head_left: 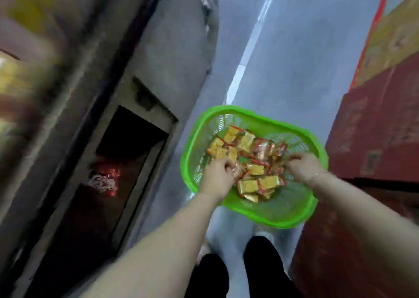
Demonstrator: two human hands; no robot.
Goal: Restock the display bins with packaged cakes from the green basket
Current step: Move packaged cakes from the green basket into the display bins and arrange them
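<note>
The left hand (218, 171) reaches down into the green basket (292, 213), its fingers curled over the near-left edge of the pile of packaged cakes (248, 159); they seem to pinch a wrapper, though blur and the back of the hand hide the fingertips, so the grip cannot be told for certain. The right hand (302, 165) is in the basket too, on the right side of the pile, its fingers bent down among red-and-clear wrappers; whether it holds one or only touches them cannot be made out. The basket sits on the grey floor (283, 59), tilted in the view, with the yellow cakes in red-edged packets heaped in its middle and far part; the print on them is too smeared to read. To the left stands a grey display unit (163, 48) with a dark opening low down, and inside that a red and white packet (105, 178) shows dimly; the shelves above it are lost in motion blur, only yellow smudges. On the right a red and yellow carton (374, 127) is cut off by the edge. Black trouser legs (260, 268) show at the bottom
</note>
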